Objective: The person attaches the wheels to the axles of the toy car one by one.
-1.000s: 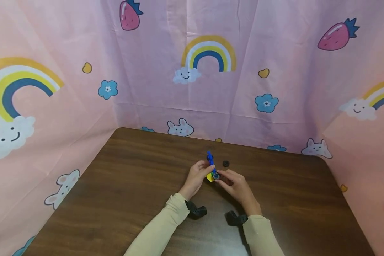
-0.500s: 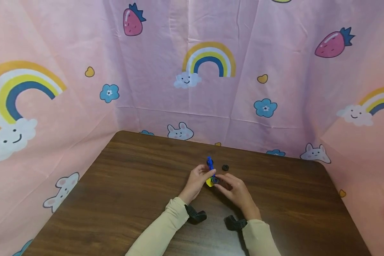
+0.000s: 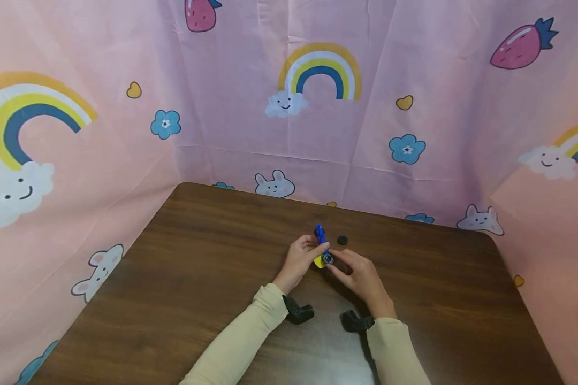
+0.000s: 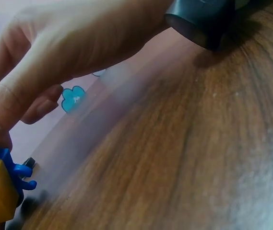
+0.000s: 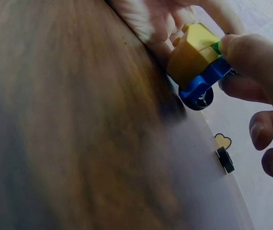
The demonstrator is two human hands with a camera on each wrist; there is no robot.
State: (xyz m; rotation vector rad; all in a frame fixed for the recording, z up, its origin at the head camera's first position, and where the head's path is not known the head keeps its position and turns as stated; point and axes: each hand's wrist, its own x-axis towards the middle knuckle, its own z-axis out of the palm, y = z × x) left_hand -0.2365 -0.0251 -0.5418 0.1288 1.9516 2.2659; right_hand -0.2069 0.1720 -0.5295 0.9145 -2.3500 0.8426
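Note:
A small toy car [image 3: 320, 235] with a blue chassis is held up between both hands over the table. It bears a yellow block [image 5: 189, 60], a bit of green and dark wheels, one wheel [image 5: 197, 97] showing underneath in the right wrist view. My left hand [image 3: 296, 262] grips the car from the left, thumb across its blue body. With thumb and fingers, my right hand [image 3: 363, 276] pinches the car's near end around a wheel [image 3: 328, 259]. Just beyond the hands, a loose black tyre [image 3: 342, 240] lies on the table. The right fingertips partly hide the car's near end.
The brown wooden table [image 3: 212, 299] spreads around the hands. Behind it and at both sides hangs a pink printed curtain [image 3: 241, 128]. Black wrist devices [image 3: 298, 310] sit at both cuffs.
The head view shifts slightly. Both hands keep hold of the toy car in about the same place, the wheel at the right fingertips turning a little. The loose tyre stays put.

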